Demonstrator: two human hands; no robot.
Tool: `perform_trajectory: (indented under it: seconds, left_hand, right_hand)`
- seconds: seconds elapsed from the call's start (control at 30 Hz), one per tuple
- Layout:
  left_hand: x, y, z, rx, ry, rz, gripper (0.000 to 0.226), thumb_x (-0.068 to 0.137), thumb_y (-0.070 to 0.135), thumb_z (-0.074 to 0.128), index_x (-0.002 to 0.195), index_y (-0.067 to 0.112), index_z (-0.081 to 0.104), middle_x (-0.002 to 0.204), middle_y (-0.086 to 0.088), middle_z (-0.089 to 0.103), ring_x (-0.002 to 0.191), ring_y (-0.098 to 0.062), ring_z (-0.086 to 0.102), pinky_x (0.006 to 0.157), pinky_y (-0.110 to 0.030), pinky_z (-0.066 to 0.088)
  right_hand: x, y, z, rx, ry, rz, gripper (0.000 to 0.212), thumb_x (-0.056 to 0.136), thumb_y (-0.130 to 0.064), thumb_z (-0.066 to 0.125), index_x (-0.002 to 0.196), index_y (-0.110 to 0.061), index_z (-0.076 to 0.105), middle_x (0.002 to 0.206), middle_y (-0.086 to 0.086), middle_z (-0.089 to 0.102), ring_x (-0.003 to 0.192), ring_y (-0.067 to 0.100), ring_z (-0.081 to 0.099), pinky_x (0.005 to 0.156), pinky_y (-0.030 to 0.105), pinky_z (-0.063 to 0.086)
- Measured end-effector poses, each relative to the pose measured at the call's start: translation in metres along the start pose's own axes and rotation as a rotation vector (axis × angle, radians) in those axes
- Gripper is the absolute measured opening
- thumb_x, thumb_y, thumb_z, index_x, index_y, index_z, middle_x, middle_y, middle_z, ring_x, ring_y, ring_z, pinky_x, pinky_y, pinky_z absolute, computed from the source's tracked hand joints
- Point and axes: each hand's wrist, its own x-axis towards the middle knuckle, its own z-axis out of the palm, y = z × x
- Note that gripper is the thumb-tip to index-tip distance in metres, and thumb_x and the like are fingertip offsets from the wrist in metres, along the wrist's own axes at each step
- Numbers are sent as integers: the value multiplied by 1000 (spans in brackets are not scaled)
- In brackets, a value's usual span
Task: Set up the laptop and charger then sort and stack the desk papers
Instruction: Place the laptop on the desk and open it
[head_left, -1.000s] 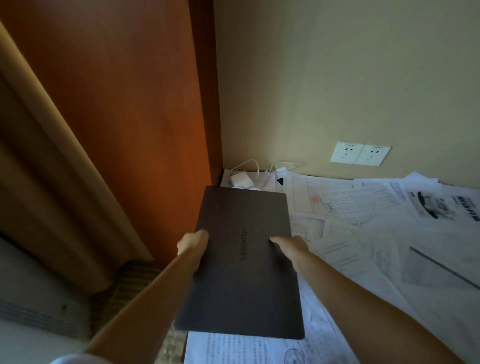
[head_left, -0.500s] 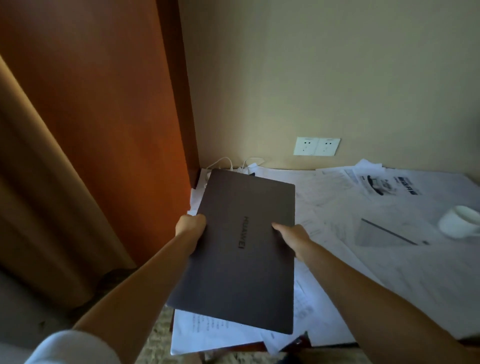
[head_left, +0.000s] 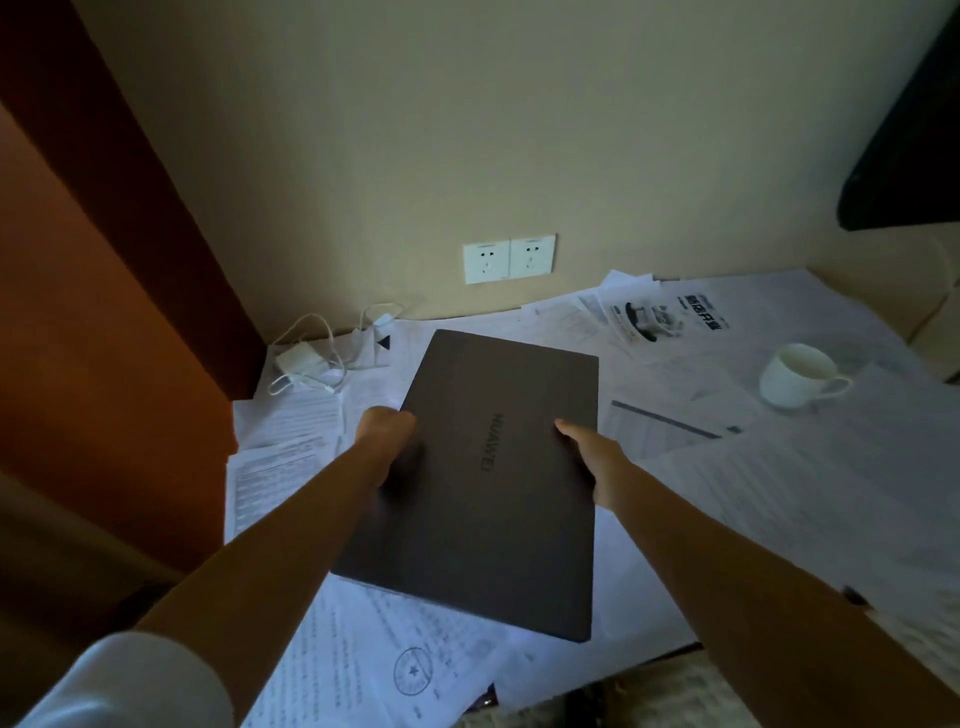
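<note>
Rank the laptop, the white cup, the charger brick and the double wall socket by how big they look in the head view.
1. laptop
2. wall socket and white cup: look alike
3. charger brick

— How was the scene lit?
— Dimly. A cool, bluish cast was seen on the papers (head_left: 779, 499) across the worktop, brightest at the near edge, while the wall (head_left: 467, 130) was left a muted olive.

— Any shadows or glare?
— A soft shadow was thrown on the laptop (head_left: 498, 478) lid beside the left hand (head_left: 387, 431). No hard glare was noted.

— And sharpness?
— Print was smeared beyond reading. Straight lines were bowed at the edges, and the corners were darkened.
</note>
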Motion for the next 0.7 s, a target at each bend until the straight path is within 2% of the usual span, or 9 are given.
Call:
perform_trajectory:
  seconds: [0.1, 0.17, 0.23, 0.37, 0.47, 0.53, 0.63, 0.7]
  left_hand:
    - [3, 25, 33, 6, -46, 35, 29, 87, 4, 54, 113, -8, 62, 116, -26, 63, 109, -40, 60, 72, -36, 51]
    - [12, 39, 52, 37, -60, 45, 29, 87, 3, 53, 113, -8, 61, 116, -27, 63, 106, -40, 61, 61, -29, 46]
    - [15, 53, 68, 58, -68, 63, 29, 88, 3, 51, 113, -8, 61, 118, -27, 62, 98, -37, 62, 61, -28, 45]
    - [22, 68, 90, 165, -42, 54, 17, 92, 9, 51, 103, 2, 63, 112, -14, 63, 92, -27, 59, 81, -31, 50]
    - [27, 74, 91, 134, -42, 48, 11, 88, 6, 54, 91, 7, 64, 91, -9, 61, 80, -23, 57, 77, -33, 50]
    - [29, 75, 85, 175, -44, 58, 8, 89, 8, 56, 84, 9, 62, 82, -5, 57, 78, -22, 57, 72, -31, 47]
    - [26, 79, 72, 135, -72, 123, 13, 87, 9, 58, 96, 7, 68, 94, -7, 62, 95, -28, 60, 77, -32, 46]
    - [26, 80, 60, 145, -69, 176, 28, 88, 10, 58, 116, 8, 64, 111, -7, 62, 107, -28, 58, 86, -33, 45]
  right_hand:
    - [22, -11, -35, 70, -45, 44, 53, 77, -36, 75, 117, -4, 62, 103, 16, 70, 89, 30, 68, 75, 39, 56]
    - [30, -18, -53, 120, -117, 47, 42, 82, -29, 72, 114, -4, 63, 101, 15, 71, 87, 27, 68, 66, 34, 55]
    - [38, -22, -70, 158, -176, 35, 37, 84, -25, 70, 114, -4, 63, 102, 14, 71, 91, 26, 69, 71, 34, 55]
    - [52, -25, -89, 197, -268, 43, 39, 82, -15, 70, 119, -5, 59, 110, 16, 69, 102, 29, 66, 87, 40, 54]
    - [56, -26, -91, 224, -332, 19, 36, 83, -6, 65, 119, -4, 58, 111, 17, 68, 103, 30, 65, 85, 39, 55]
    - [54, -26, -87, 236, -343, -21, 30, 84, -3, 61, 114, -5, 60, 104, 14, 70, 99, 29, 66, 88, 40, 54]
    - [50, -24, -78, 246, -321, -71, 24, 84, -3, 58, 107, -7, 63, 93, 10, 72, 96, 28, 66, 90, 40, 53]
    - [44, -22, -69, 276, -309, -102, 25, 82, -2, 56, 106, -7, 62, 94, 11, 70, 95, 29, 65, 87, 40, 54]
